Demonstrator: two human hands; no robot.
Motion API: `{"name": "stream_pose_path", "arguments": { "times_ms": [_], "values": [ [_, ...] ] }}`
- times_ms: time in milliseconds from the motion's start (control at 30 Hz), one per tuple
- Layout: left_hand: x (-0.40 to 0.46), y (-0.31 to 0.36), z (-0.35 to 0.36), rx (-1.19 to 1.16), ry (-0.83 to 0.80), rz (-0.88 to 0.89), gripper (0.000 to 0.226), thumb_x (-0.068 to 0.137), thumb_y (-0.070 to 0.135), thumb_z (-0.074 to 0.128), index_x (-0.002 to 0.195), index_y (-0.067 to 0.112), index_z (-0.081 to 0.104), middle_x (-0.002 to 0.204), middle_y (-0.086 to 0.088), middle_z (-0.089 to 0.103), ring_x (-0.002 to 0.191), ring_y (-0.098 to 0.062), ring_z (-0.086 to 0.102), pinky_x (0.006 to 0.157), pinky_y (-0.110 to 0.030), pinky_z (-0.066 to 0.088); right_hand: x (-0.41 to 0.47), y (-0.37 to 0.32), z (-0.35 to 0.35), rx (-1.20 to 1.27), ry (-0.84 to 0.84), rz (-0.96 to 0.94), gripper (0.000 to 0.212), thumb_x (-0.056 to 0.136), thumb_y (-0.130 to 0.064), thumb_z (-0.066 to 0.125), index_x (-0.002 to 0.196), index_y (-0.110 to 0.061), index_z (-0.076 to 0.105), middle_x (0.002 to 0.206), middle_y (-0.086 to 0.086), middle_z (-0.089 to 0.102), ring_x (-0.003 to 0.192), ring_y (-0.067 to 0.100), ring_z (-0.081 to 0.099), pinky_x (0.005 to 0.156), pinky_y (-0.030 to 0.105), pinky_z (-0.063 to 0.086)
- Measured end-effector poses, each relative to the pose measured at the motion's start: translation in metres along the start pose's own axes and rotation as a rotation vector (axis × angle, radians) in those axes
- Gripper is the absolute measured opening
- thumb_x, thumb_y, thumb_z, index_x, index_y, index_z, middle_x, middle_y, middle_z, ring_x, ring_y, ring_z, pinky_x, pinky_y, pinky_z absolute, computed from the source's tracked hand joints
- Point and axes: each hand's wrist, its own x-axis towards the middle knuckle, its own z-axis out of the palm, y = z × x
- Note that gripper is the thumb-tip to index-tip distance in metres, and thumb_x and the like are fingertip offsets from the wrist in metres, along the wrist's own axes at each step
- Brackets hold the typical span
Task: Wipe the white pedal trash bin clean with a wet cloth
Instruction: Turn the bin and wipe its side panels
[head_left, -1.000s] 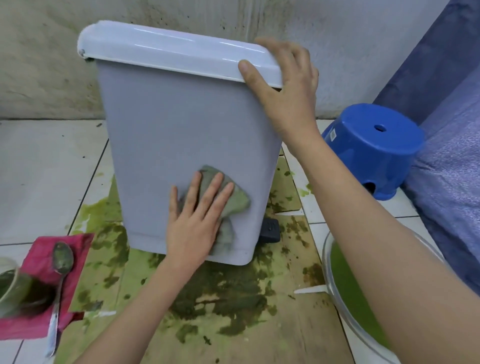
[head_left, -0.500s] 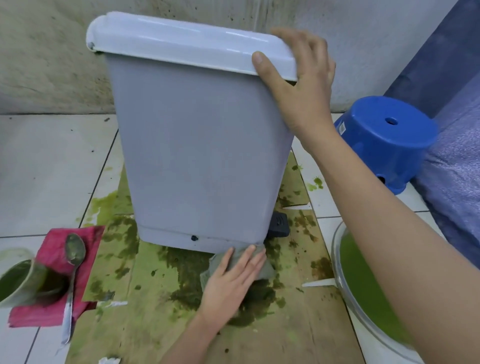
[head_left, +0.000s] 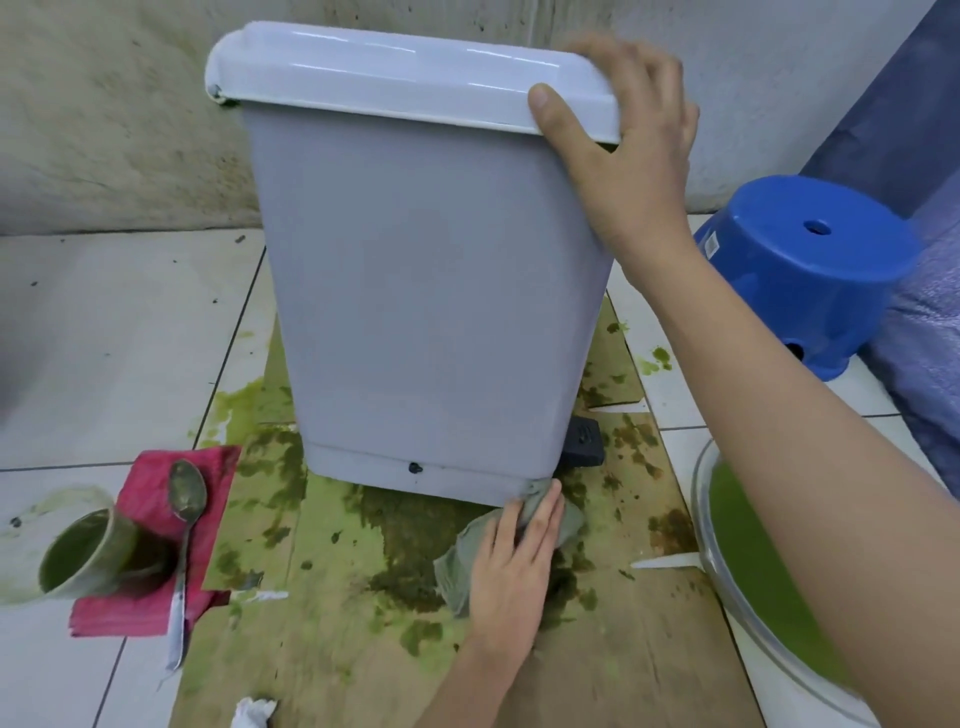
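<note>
Head view: your bin (head_left: 436, 291) stands at the middle of the picture, a tall smooth plastic box that narrows toward its base, tipped a little off upright, with a glossy white lid (head_left: 405, 78) shut on top. It sits on a flat sheet of brown cardboard (head_left: 332, 639) blotched with dark green stains.

Your right hand (head_left: 628, 156) grips the lid's right corner: the thumb lies flat along the lid's front edge and the fingers curl over the top, close together. Your left hand (head_left: 511, 566) is at the bin's bottom right corner, palm down on the cloth (head_left: 452, 566), a crumpled grey-green rag that lies on the cardboard and reaches up to touch the bin's lower edge. The fingers are straight and nearly side by side, tips pointing at that corner.

Just right of the bin's base a black pedal (head_left: 587, 441) sticks out. Left of the bin, on the white floor tiles, lies a red cloth (head_left: 150, 603); a metal spoon (head_left: 184, 525) coated in green rests on it, and a cup (head_left: 85, 556) with green liquid lies tilted on its left edge. Right of the bin, beyond your forearm, sits a clear round bowl (head_left: 727, 577) of bright green liquid. Farther right and back, an upturned blue plastic stool (head_left: 810, 270) with a hole in its top. Behind the bin rises a rough, speckled wall (head_left: 119, 119). A crumpled white scrap (head_left: 254, 714) lies at the picture's bottom edge, below the bin.
</note>
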Motion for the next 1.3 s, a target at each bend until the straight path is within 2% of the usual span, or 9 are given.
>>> {"name": "stream_pose_path", "arguments": {
  "times_ms": [100,233,433,600,733,867,1033,1167,1300],
  "values": [
    [-0.005,-0.01,0.001,-0.055,0.127,-0.043,0.059,0.074,-0.013,0.047,0.125,0.012,0.063,0.135,-0.002,0.041,0.106,-0.026,0.051,0.078,-0.032,0.057,-0.001,0.002,-0.001,-0.011,-0.008,-0.027,0.04,0.087,-0.054,0.053,0.124,-0.038,0.052,0.121,-0.015,0.037,0.124,0.014,0.032,0.106,0.032,0.032],
    [-0.008,-0.056,-0.013,-0.167,0.274,-0.313,0.05,0.066,-0.019,0.07,0.112,0.0,0.066,0.118,-0.015,0.051,0.098,-0.039,0.06,0.076,-0.042,0.057,0.003,0.004,0.001,-0.034,0.005,-0.031,0.04,0.088,-0.054,0.052,0.124,-0.037,0.052,0.118,-0.017,0.035,0.124,0.012,0.033,0.103,0.026,0.03],
    [-0.005,-0.055,-0.022,-0.27,0.385,-0.469,0.043,0.074,-0.012,0.069,0.116,-0.002,0.064,0.115,-0.021,0.059,0.105,-0.03,0.052,0.088,-0.037,0.048,0.004,0.005,0.002,-0.069,0.01,-0.052,0.042,0.089,-0.055,0.05,0.126,-0.035,0.051,0.118,-0.015,0.037,0.124,0.01,0.035,0.095,0.018,0.025],
    [-0.008,-0.024,-0.016,-0.298,0.306,-0.313,0.052,0.069,-0.008,0.077,0.119,0.0,0.064,0.111,-0.018,0.063,0.096,-0.034,0.06,0.073,-0.035,0.057,0.003,0.005,0.003,-0.065,0.016,-0.059,0.042,0.089,-0.055,0.05,0.125,-0.035,0.052,0.12,-0.014,0.039,0.124,0.011,0.035,0.091,0.014,0.025],
    [-0.004,-0.046,-0.02,-0.453,0.485,-0.574,0.044,0.077,-0.013,0.068,0.119,-0.001,0.063,0.116,-0.021,0.057,0.104,-0.037,0.056,0.088,-0.037,0.047,0.0,0.006,0.001,-0.092,0.012,-0.085,0.042,0.089,-0.055,0.05,0.125,-0.034,0.051,0.128,-0.011,0.042,0.124,0.012,0.036,0.085,-0.002,0.017],
    [0.011,-0.067,-0.026,-0.564,0.659,-0.807,0.035,0.09,-0.005,0.057,0.124,-0.003,0.058,0.123,-0.021,0.05,0.112,-0.028,0.051,0.093,-0.019,0.04,0.001,0.007,0.002,-0.089,0.025,-0.074,0.043,0.088,-0.056,0.05,0.126,-0.035,0.051,0.127,-0.011,0.041,0.123,0.011,0.036,0.092,0.015,0.025],
    [0.008,-0.035,-0.022,-0.59,0.572,-0.766,0.044,0.09,0.002,0.059,0.134,0.001,0.051,0.135,-0.015,0.049,0.122,-0.023,0.05,0.099,-0.022,0.041,0.005,0.008,0.004,-0.049,0.022,-0.058,0.042,0.088,-0.054,0.051,0.125,-0.035,0.052,0.118,-0.016,0.036,0.122,0.012,0.034,0.098,0.022,0.032],
    [-0.005,-0.027,-0.016,-0.582,0.512,-0.739,0.044,0.089,0.002,0.06,0.133,0.002,0.053,0.139,-0.01,0.049,0.126,-0.025,0.051,0.1,-0.038,0.046,0.004,0.007,0.003,-0.059,0.015,-0.073,0.041,0.089,-0.054,0.05,0.125,-0.034,0.052,0.118,-0.015,0.036,0.123,0.013,0.036,0.084,-0.002,0.02],
    [0.007,-0.056,-0.023,-0.606,0.58,-0.967,0.044,0.091,-0.003,0.055,0.134,0.0,0.05,0.143,-0.014,0.045,0.129,-0.029,0.046,0.103,-0.029,0.035,0.002,0.007,0.002,-0.045,0.011,-0.072,0.042,0.088,-0.054,0.05,0.125,-0.035,0.051,0.117,-0.017,0.035,0.12,0.012,0.033,0.085,0.006,0.026]
  ]
}}
